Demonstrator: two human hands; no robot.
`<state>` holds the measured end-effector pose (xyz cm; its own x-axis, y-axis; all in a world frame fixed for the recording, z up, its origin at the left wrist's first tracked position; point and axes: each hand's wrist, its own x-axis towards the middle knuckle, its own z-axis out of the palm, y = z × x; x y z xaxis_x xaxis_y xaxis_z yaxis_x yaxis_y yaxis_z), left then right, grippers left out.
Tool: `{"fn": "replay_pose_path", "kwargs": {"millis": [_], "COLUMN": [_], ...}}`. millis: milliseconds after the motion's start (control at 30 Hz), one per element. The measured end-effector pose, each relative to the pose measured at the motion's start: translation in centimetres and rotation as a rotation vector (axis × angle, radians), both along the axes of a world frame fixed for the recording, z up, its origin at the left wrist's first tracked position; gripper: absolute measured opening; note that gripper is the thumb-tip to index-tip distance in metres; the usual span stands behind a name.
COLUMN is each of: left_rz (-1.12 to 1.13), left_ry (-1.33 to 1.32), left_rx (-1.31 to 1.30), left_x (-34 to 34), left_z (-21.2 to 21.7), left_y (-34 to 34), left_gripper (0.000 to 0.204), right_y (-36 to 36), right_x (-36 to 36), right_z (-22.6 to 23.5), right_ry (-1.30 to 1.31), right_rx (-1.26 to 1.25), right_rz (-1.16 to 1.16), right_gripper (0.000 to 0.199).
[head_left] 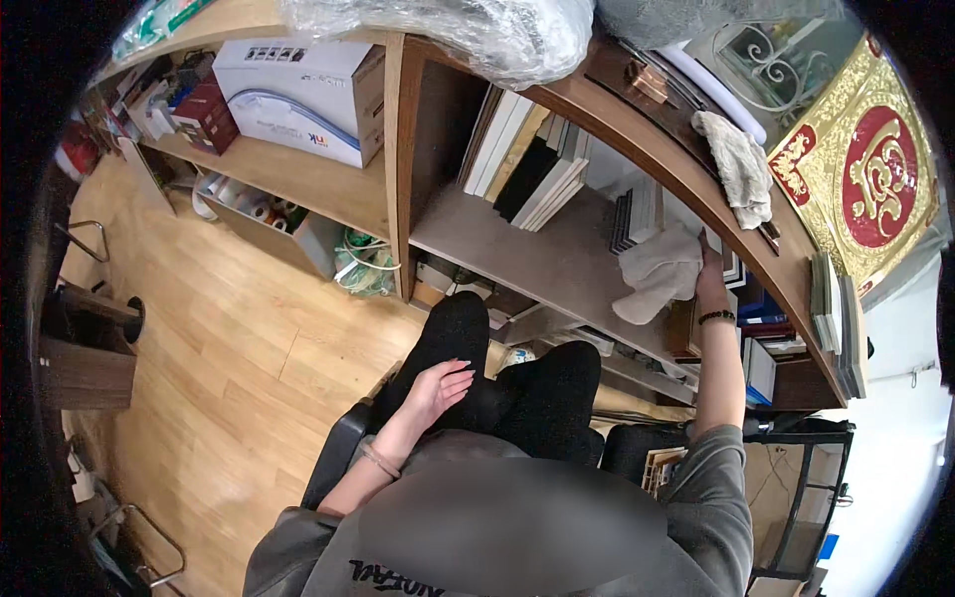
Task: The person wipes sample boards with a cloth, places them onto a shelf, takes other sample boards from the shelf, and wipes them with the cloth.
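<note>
The left hand lies on the person's knee in black trousers, its grip empty with the fingers apart and relaxed. Further away, the right hand reaches to the wooden shelf, its grip closed on a beige cloth pressed on the shelf board. Behind the cloth stand books. Another cloth lies on the shelf's top.

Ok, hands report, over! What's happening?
Right hand pressing grey cloth on shelf. Left hand open, resting on knee. Books standing close beside cloth.
</note>
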<state>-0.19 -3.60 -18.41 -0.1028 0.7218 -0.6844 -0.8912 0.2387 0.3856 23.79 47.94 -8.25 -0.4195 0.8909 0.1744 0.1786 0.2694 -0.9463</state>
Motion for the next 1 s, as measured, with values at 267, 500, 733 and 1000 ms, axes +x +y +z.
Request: {"fn": "replay_pose_path", "kwargs": {"millis": [267,500,733,1000], "left_rz": [0.007,-0.352,-0.098,-0.122], "left_ry": [-0.015,0.431,0.097,0.044], "left_rx": [0.031,0.107,0.415,0.511], "left_x": [0.2,0.7,3.4,3.9], "left_z": [0.2,7.4,8.8,7.9], "left_y": [-0.1,2.7,7.2,6.6], "left_gripper": [0.039,0.055,0.066,0.059], "right_y": [0.7,-7.8,-31.7,-11.0], "right_x": [-1.3,-3.0,-12.0,-14.8], "right_z": [0.1,2.1,1.7,9.5], "right_ry": [0.044,-0.091,-0.197,-1.273], "right_rx": [-0.18,-0.127,-0.282,0.442], "right_rz": [0.012,-0.16,0.252,-0.229], "right_gripper": [0.046,0.049,0.027,0.051]}}
